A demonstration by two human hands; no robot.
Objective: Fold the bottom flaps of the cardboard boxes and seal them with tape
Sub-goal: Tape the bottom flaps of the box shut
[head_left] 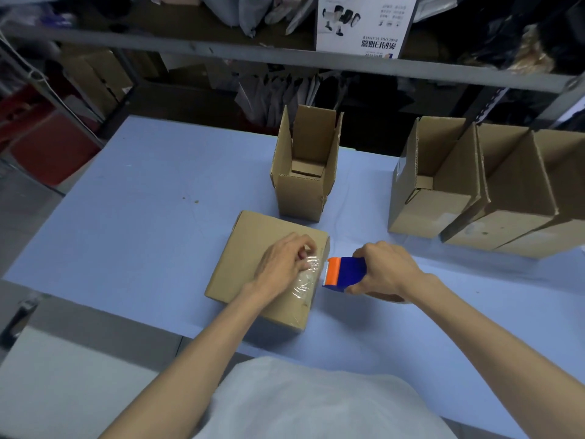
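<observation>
Table (126, 217) holds box (247, 248) under left hand (281, 264), dispenser (345, 270) in right hand (386, 267).

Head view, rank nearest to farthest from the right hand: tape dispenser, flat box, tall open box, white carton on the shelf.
1. tape dispenser, gripped in the right hand.
2. flat box, just left, under the left hand pinching tape.
3. tall open box, farther back.
4. white carton, up on the shelf.

We note the tape roll (385, 296) largely hidden beneath the right hand (387, 270); the rightmost box (565, 185) is cut by the frame's right edge; the shelf goods (28, 17) at upper left are blurred.
</observation>
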